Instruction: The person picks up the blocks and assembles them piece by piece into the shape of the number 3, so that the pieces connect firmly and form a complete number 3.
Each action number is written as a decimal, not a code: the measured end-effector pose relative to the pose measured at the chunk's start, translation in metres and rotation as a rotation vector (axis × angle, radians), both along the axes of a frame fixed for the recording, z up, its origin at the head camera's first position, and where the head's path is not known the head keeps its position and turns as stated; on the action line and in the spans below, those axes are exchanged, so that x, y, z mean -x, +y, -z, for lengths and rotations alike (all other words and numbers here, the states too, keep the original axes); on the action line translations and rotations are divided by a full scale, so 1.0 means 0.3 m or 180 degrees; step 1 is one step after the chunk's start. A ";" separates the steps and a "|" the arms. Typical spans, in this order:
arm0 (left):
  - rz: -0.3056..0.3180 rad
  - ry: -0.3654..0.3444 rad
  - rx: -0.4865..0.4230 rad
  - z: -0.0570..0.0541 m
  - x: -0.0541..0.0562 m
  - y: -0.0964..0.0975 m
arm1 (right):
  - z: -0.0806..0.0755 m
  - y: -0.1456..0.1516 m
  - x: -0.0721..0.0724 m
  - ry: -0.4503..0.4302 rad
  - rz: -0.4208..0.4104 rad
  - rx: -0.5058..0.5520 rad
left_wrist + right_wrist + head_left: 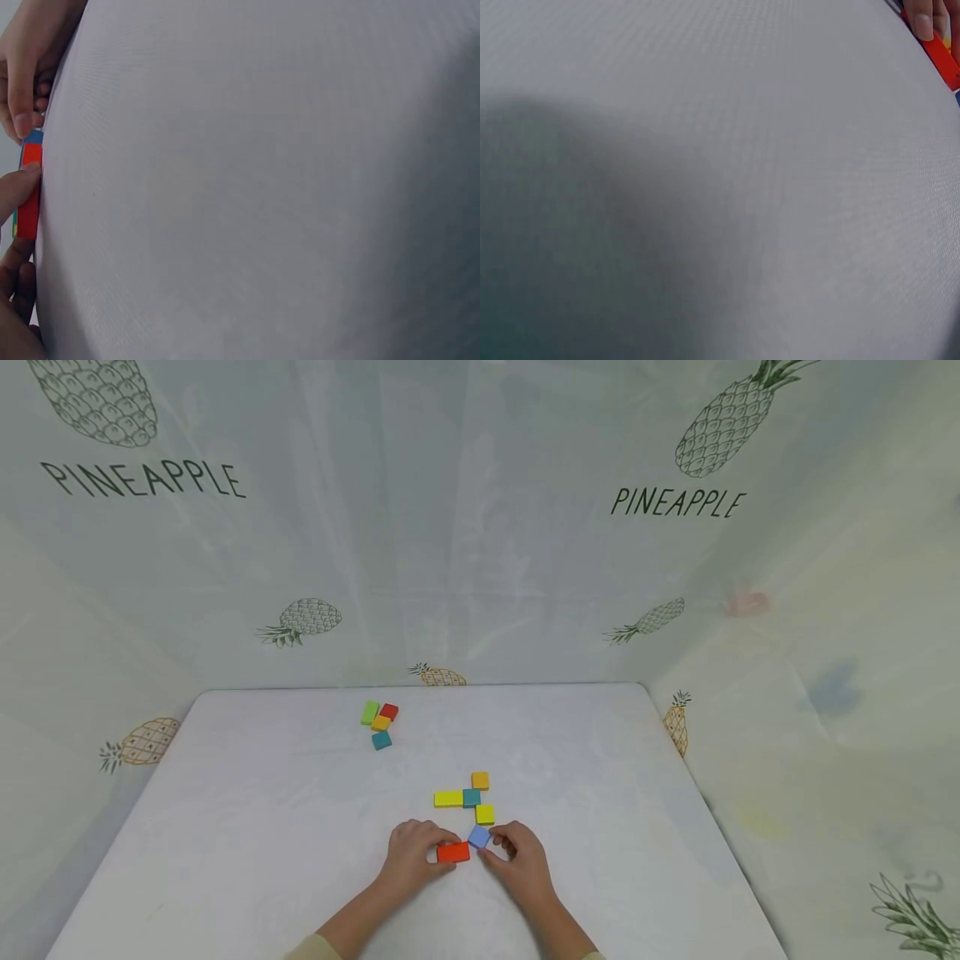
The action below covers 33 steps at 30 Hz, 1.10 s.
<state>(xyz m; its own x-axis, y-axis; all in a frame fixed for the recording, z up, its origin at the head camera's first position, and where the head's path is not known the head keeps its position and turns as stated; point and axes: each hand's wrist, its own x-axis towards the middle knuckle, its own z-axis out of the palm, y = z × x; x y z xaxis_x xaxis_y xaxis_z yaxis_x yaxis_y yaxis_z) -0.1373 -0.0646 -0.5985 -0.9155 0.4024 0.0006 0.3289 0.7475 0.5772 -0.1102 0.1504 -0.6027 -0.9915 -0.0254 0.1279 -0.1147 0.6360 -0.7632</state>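
Note:
Near the front of the white table, my left hand (411,850) pinches a red rectangular block (453,852) between thumb and fingers. My right hand (527,862) has a small blue block (479,837) between thumb and fingertips, turned at an angle beside the red one's right end. Just behind the blue block lies a yellow square block (485,814). Farther back, a teal block (471,798) adjoins a long yellow block (448,799), with an orange block (480,781) behind. In the left wrist view, the red block (29,202) shows at the left edge with the thumb on it.
Toward the back left of the table (585,743) lies a loose group: a light green block (370,712), a red block (389,712), an orange block (381,723) and a teal block (382,740). A pineapple-printed curtain (480,527) hangs behind and along the sides.

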 end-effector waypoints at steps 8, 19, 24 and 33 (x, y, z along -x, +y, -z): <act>-0.0013 0.0036 0.0095 0.000 -0.003 0.007 | 0.012 0.001 0.002 0.0198 -0.0020 0.0009; -0.0002 0.0049 0.0067 0.001 -0.010 0.015 | 0.016 0.005 0.005 0.0305 -0.0067 -0.0011; -0.0012 0.0066 0.0077 0.003 -0.008 0.015 | 0.016 0.005 0.006 0.0187 -0.0027 -0.0045; -0.0035 0.0111 0.0045 0.008 -0.009 0.013 | 0.007 0.004 0.004 -0.0006 -0.0013 -0.0006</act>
